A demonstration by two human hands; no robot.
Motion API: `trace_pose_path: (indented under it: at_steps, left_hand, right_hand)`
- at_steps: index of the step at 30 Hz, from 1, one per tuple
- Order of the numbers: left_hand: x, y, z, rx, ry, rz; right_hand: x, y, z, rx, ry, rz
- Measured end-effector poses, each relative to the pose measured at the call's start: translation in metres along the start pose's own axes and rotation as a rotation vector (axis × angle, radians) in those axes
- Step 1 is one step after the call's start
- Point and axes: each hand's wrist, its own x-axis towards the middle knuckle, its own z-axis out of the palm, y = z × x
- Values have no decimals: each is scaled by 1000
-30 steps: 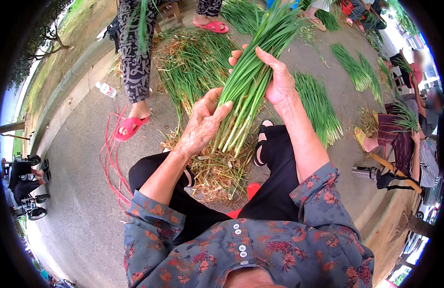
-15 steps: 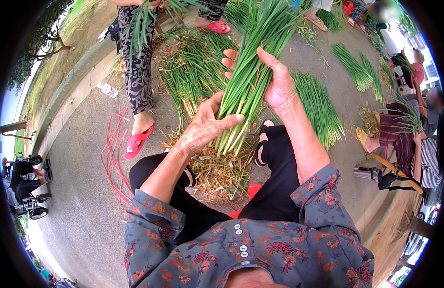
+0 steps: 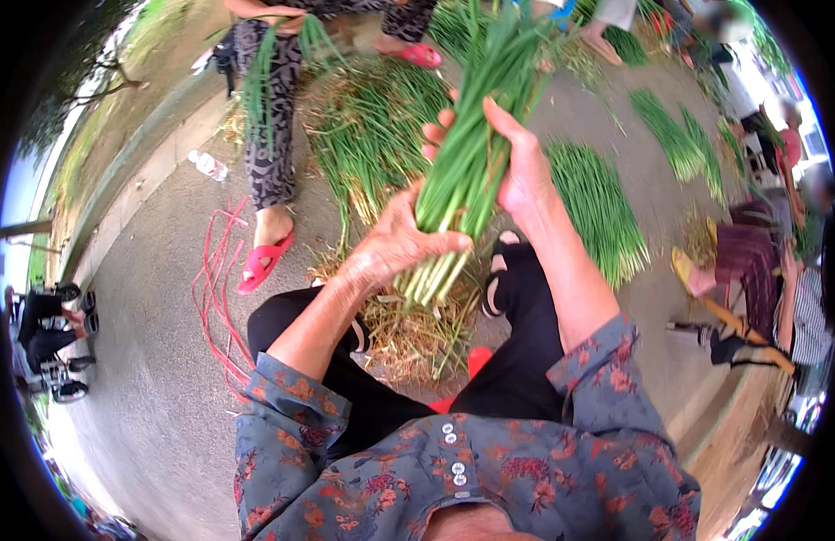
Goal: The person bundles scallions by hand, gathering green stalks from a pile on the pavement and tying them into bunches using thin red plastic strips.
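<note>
A thick bunch of chives point(image 3: 472, 149), long green leaves with pale cut ends, is held up between my two hands above my knees. My left hand point(image 3: 395, 239) wraps round the lower stems, its thumb across the front near the pale ends. Higher up on the right, my right hand point(image 3: 517, 162) cradles the leaves, thumb in front and fingertips showing at the bunch's far-left side. Under the bunch, a heap of dry, yellowish trimmings point(image 3: 417, 338) lies between my feet.
A large untrimmed chive pile point(image 3: 372, 126) lies ahead, and a neat chive stack point(image 3: 593, 212) to the right. Red string point(image 3: 217, 288) and a plastic bottle point(image 3: 207, 166) lie on the left. A person in patterned trousers point(image 3: 266, 135) holds chives opposite; others sit at the right.
The bunch has shifted slightly down and right in my hands, its leaf tops blurred by motion. Both hands keep their hold. The person opposite has moved the held chives slightly.
</note>
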Motion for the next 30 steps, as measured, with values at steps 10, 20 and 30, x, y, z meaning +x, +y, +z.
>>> trace_pose_path:
  at_steps: [10, 20, 30]
  left_hand:
    - [4, -30, -7, -154, -156, 54]
    - [2, -24, -6, -88, -144, 78]
    - [-3, -33, -5, -66, -292, -64]
  right_hand:
    - [-11, 7, -5, 41, -31, 12]
    - [-12, 6, 1, 30, 60, 21]
    - [-40, 2, -3, 100, 290, 73]
